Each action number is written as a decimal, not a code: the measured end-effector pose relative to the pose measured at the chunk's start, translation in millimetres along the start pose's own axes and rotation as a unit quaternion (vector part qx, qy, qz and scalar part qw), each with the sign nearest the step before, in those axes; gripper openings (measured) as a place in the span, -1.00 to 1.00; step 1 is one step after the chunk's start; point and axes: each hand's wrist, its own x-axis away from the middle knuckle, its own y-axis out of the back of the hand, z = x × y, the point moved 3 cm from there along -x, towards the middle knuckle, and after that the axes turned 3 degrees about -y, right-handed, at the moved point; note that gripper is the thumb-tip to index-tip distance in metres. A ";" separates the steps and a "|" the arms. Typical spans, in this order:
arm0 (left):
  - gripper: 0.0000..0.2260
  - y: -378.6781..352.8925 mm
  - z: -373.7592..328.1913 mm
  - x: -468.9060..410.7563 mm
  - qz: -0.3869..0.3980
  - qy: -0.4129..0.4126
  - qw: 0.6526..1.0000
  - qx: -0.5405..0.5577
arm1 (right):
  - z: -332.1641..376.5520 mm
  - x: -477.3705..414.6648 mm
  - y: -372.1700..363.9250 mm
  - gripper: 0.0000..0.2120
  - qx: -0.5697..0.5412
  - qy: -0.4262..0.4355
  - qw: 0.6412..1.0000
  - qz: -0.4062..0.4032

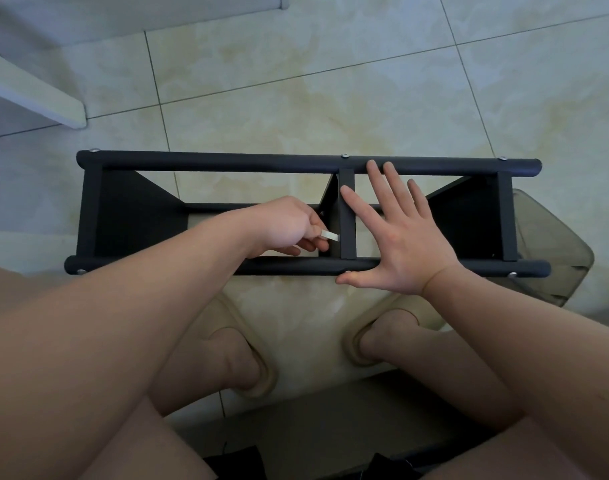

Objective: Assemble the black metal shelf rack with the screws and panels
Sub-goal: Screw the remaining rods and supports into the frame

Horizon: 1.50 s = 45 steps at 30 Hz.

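The black metal rack [226,161] lay on the tiled floor [296,81], just ahead of the person's feet in tan slippers [261,372]. Its two long round tubes ran left to right and its flat panels stood between them. Silver screw heads [345,155] showed along both tubes, at the ends and at the middle. The left hand [285,226] reached down inside the frame, left of the middle panel [347,216]. Its grip was clamped on a small pale flat tool [330,235], whose tip stuck out from the curled fingers and met that panel's left face near the closer tube. The right hand [403,237] lay flat across the frame just right of the same panel, its grip apart. Its fingers were straight and spread, the forefinger's tip on the panel's top edge, the longest fingertips touching the far tube, and the thumb stretched along the near tube beside a screw head. A smoky see-through plastic piece [552,244] sat on the floor at the rack's right end, and a white furniture edge [36,95] crossed the upper left corner.
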 end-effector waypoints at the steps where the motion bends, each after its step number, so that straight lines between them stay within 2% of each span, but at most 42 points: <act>1: -0.80 -0.2 -0.3 0.7 0.003 -0.002 1.000 -0.004 | -0.1 -0.2 0.2 0.13 0.000 0.000 1.000 0.000; 15: -0.84 1.4 3.8 6.9 0.009 -0.042 0.994 -0.098 | 1.9 0.4 2.1 0.13 -0.007 -0.002 1.000 -0.002; 23: -0.78 -0.5 8.2 6.9 0.019 -0.042 0.991 -0.123 | 2.0 0.5 1.5 0.14 -0.010 -0.005 1.000 0.005; 27: -0.79 4.1 -0.5 5.3 0.017 -0.043 0.979 -0.200 | 1.8 0.3 1.8 0.13 -0.010 -0.004 1.000 0.003; 32: -0.75 17.8 -11.3 4.0 -0.033 -0.074 0.951 -0.297 | 1.7 0.2 2.4 0.13 -0.013 -0.002 1.000 0.000; 35: -0.78 20.1 -11.7 1.4 -0.040 -0.099 0.961 -0.256 | 1.2 0.1 2.1 0.13 -0.011 -0.001 1.000 -0.002; 38: -0.82 17.5 -11.7 -1.3 -0.049 -0.109 0.980 -0.159 | 0.5 -0.2 1.5 0.12 -0.011 0.003 1.000 -0.004; 42: -0.89 7.9 -8.1 -6.2 -0.056 -0.066 0.996 0.020 | -0.3 -0.5 0.6 0.12 -0.014 0.005 1.000 -0.007; 45: -0.93 3.7 -5.4 -9.0 -0.084 -0.038 0.993 0.068 | -0.7 -1.1 0.5 0.12 -0.013 0.006 1.000 -0.005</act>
